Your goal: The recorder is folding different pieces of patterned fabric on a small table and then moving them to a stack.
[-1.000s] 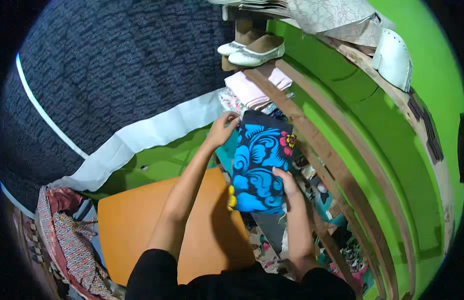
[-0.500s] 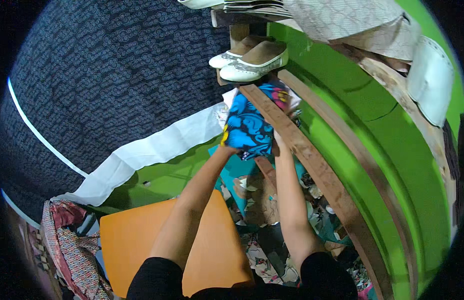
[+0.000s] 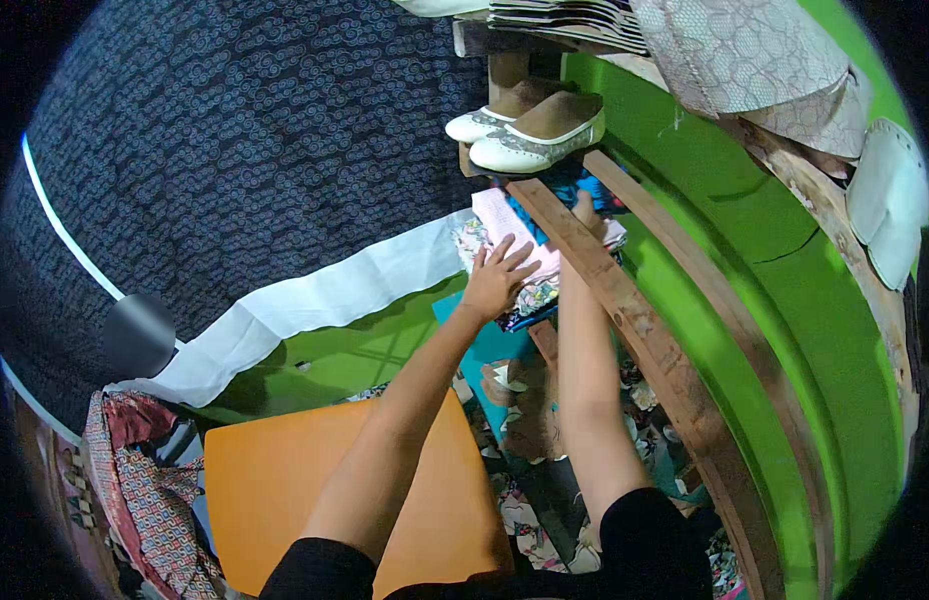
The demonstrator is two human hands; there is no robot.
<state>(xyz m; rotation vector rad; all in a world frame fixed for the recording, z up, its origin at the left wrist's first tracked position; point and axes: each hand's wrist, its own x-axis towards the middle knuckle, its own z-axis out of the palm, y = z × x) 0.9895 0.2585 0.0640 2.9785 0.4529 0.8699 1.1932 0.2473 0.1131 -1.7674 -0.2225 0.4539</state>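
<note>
Presently, splayed left hand [image 3: 492,288] is touching pink cloth [image 3: 497,212] (green wall [image 3: 644,130] nearby). Right hand [image 3: 584,213] is overlapping blue cloth [image 3: 598,193], grasp unclear.

Behind a long brown wooden rail [image 3: 604,270], we lost the wrist of the bare right hand [image 3: 585,212] and part of the blue-and-black patterned cloth [image 3: 603,194]. The bare left hand [image 3: 496,287] hid some folded pale-pink cloth [image 3: 496,212]. The top edge cropped the pale lace-patterned sheet [image 3: 744,50]; we could not identify the blurred round grey patch [image 3: 139,335].
</note>
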